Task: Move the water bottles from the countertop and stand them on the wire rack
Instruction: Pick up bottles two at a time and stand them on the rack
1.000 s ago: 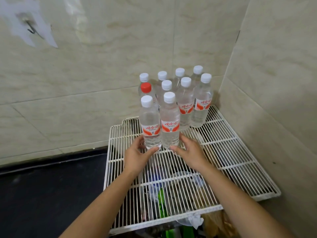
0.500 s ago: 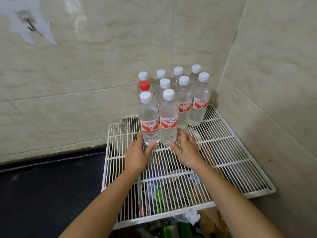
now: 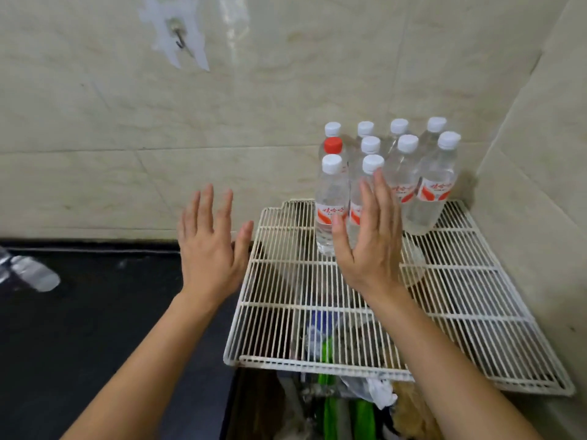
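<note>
Several clear water bottles (image 3: 435, 188) with red-and-white labels stand upright in a cluster at the back of the white wire rack (image 3: 451, 296), in the wall corner. All have white caps except one with a red cap (image 3: 332, 145). My right hand (image 3: 371, 239) is open, fingers spread, lifted in front of the two nearest bottles and covering part of one. My left hand (image 3: 211, 249) is open too, raised over the dark countertop (image 3: 79, 328) left of the rack. Another bottle (image 3: 30, 271) lies blurred on the countertop at the far left edge.
Tiled walls close in behind and on the right. A metal hook (image 3: 180, 39) sticks to the back wall. Beneath the rack lie bags and green items (image 3: 330, 404). The front and right parts of the rack carry nothing.
Both hands have let go of the two front bottles, lifted and opened. The left hand moved left off the rack. The view swung left, showing the countertop bottle.
</note>
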### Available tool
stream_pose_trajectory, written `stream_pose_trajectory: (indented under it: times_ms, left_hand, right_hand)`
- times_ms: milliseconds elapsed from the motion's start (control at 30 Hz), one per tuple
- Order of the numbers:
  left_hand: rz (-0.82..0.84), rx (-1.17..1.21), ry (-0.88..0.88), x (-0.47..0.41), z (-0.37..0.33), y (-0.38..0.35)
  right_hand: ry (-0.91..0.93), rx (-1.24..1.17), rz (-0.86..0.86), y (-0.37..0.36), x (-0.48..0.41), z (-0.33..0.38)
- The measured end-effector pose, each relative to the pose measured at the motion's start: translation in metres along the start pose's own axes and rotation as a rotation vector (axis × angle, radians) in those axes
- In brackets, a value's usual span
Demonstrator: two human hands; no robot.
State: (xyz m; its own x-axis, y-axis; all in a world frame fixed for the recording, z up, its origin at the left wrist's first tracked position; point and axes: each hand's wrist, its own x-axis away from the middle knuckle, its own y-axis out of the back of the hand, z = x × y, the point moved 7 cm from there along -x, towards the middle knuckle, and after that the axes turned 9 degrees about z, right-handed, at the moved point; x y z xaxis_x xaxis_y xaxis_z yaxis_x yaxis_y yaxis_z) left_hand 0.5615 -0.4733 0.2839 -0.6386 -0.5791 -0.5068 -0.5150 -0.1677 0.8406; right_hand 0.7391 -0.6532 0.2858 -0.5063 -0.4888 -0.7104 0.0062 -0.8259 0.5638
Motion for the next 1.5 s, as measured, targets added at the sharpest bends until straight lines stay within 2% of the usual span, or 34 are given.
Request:
stream_pose_trajectory:
  times_ms: [200, 400, 533, 667, 900, 1233, 1500]
  left_hand:
    - [-0.087, -0.195, 0.062, 0.039, 0.059, 0.055]
    - [-0.139, -0.245, 0.164, 0.088, 0.163, 0.117]
    - [-0.116, -0.227, 0.262, 0.142, 0.258, 0.164]
    - [-0.06, -0.334, 0.362, 0.193, 0.352, 0.206]
    - [0.003, -0.388, 0.521, 0.262, 0.469, 0.249]
    - [0.178, -0.363, 0.692, 0.298, 0.616, 0.23]
    - [0.467, -0.257, 0.751, 0.237, 0.75, 0.158]
  right_hand:
    - [0.126, -0.013, 0.262, -0.064, 0.002, 0.076]
    - [0.235, -0.025, 0.346, -0.112, 0.027, 0.189]
    - [0.278, -0.032, 0.416, -0.167, 0.049, 0.284]
    - [0.322, -0.087, 0.492, -0.229, 0.073, 0.392]
    - [0.463, -0.23, 0.645, -0.317, 0.117, 0.54]
    - [0.568, -0.3, 0.787, -0.46, 0.145, 0.637]
    - [0.389, -0.204, 0.975, -0.609, 0.123, 0.636]
